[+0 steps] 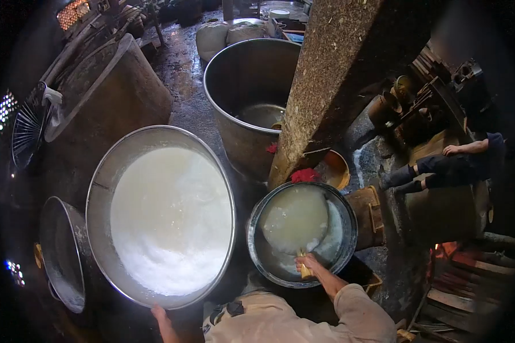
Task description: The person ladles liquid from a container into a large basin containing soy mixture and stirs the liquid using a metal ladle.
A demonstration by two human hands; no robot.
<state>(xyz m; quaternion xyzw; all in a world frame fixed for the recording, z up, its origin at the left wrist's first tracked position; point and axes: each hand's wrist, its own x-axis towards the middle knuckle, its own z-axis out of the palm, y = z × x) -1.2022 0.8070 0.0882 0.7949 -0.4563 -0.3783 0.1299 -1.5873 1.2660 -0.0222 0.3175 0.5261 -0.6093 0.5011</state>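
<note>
Far left: spoked frame (30,128), round, dark. Pan (60,251), metal, tilted, whitish residue inside. Tank (134,94), grey-brown, thick-walled, at the rear. Vat (102,200), steel, wide, holding white liquid (166,211), foamy toward the near side. Left grip (161,316) at the vat's near rim; partly out of sight, so cannot tell how far curled or whether holding. Beyond, sacks (212,39), pale; second vat (240,74), large, partly hidden by pillar. Dipper (294,222), round, cloudy liquid in bowl, within tub (350,211), dark-rimmed. Right grip (308,263) closed round its yellow handle (306,274). Just behind the tub, red cloth (305,175) and bucket (342,171), orange. Pillar (335,74), thick, rough, slanting across the view. Barrel (361,211), brown, beside the tub. Far right: person (460,163), dark clothes, one hand on a leg; below, fire (445,247) and firewood (460,297).
</note>
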